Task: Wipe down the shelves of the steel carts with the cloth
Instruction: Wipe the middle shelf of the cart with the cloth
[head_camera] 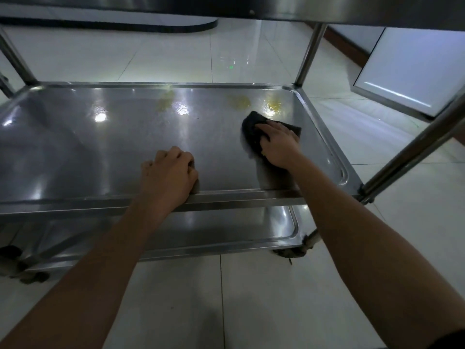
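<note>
The steel cart's middle shelf [105, 152] fills the view, shiny and wet in patches. My right hand [279, 144] presses a dark cloth [251, 129] onto the shelf's right part, fingers curled into the fabric. Just beyond the cloth lie yellowish stains [239, 100] near the far rim, one to the right [273, 105] and one further left [164, 99]. My left hand [168, 175] rests on the shelf's near rim with its fingers curled over the edge. A lower shelf [226, 233] shows beneath, and the top shelf's underside [327, 8] hangs overhead.
Steel posts stand at the far right corner [310, 51], the near right [412, 147] and the far left [15, 59]. A caster [289, 253] sits under the lower shelf. White floor tiles [251, 298] surround the cart. A white panel [412, 69] leans at the right.
</note>
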